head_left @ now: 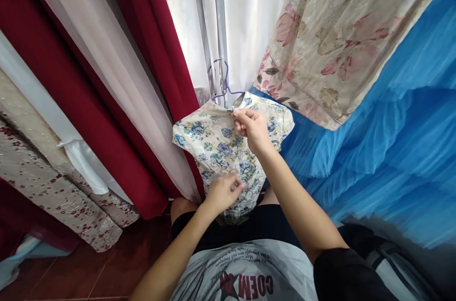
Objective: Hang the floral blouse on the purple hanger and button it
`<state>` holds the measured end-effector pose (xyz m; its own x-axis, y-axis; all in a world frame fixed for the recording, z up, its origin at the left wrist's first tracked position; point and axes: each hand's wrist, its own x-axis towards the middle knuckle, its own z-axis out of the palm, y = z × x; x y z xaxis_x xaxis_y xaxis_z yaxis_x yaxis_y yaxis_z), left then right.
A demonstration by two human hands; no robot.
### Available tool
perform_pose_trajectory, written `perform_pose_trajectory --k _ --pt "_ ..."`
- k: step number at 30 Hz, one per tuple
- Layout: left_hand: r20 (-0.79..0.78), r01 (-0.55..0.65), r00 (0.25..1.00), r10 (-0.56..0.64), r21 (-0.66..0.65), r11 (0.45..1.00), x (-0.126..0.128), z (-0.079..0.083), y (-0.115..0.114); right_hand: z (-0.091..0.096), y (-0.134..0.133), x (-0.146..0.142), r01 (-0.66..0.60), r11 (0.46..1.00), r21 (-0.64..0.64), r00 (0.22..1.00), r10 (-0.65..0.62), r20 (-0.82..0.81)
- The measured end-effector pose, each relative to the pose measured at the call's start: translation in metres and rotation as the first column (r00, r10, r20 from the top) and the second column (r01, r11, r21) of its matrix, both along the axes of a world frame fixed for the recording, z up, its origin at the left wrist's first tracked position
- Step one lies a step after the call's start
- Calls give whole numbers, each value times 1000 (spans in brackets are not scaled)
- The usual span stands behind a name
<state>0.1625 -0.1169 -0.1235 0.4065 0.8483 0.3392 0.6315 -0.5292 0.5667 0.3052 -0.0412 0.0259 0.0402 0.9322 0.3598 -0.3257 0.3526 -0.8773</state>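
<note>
A short-sleeved white dress (213, 142) with blue flowers and green leaves hangs in front of me on a purple hanger (227, 83). My right hand (252, 127) is closed in a pinch at the middle of its neckline, where a small edge shows at the fingertips. Lower down, my left hand (225, 192) is in front of the dress with its fingers curled together, slightly blurred. Whether it grips the cloth, I cannot make out. The bottom of the dress reaches my lap, and its lower end is hidden there.
Dark red curtains (142, 87) and pale cloth hang at the left. A beige garment with pink flowers (331, 49) hangs at the upper right, before blue ruffled tulle (384, 135). Grey metal poles (220, 21) stand behind the hanger. Red floor tiles (142, 249) show below.
</note>
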Motion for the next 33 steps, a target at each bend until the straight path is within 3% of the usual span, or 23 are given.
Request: perform_pose_trajectory --k 2,4,6,8,10,14,17,20,23,25,27,29,31,33 --pt "275 -83 960 48 117 990 -4 35 16 -3 -5 5 12 1000 10 1000 -12 25" --pt "422 -178 905 52 265 948 -6 79 33 -2 -10 9 23 999 31 999 -24 42" --pt "430 -146 902 -24 358 922 -4 120 51 0 -13 12 0 998 58 998 -3 61" --pt "359 -96 930 -77 439 893 0 148 66 0 -14 13 -38 996 82 996 31 81" --pt "283 -74 956 -83 502 862 4 161 73 -3 -11 14 -45 993 107 995 35 95" --pt "261 -114 964 -47 569 814 10 160 66 -24 5 11 57 990 129 989 -74 126" --pt "367 -197 929 -42 590 783 4 161 56 -47 13 9 80 996 35 979 -85 185" --pt "566 -343 824 -30 541 768 -21 165 63 -68 5 11 57 997 -44 979 -48 200" --pt "799 -479 600 -31 390 786 -61 154 85 -80 -15 14 23 998 -55 983 -12 182" --pt "930 -527 367 3 205 825 -85 131 98 -84 -29 14 -10 998 -64 984 21 175" --pt "991 -486 72 116 -66 871 -98 97 103 -89 -39 12 -36 996 -84 984 50 174" --pt "933 -305 -169 318 -356 883 -96 58 100 -97 -47 10 -33 992 -118 985 52 164" --pt "844 -132 -246 478 -517 846 -80 22 93 -109 -50 13 14 987 -160 991 7 131" --pt "810 -64 -239 535 -563 824 -58 -7 84 -124 -51 23 94 975 -201 993 -78 84"
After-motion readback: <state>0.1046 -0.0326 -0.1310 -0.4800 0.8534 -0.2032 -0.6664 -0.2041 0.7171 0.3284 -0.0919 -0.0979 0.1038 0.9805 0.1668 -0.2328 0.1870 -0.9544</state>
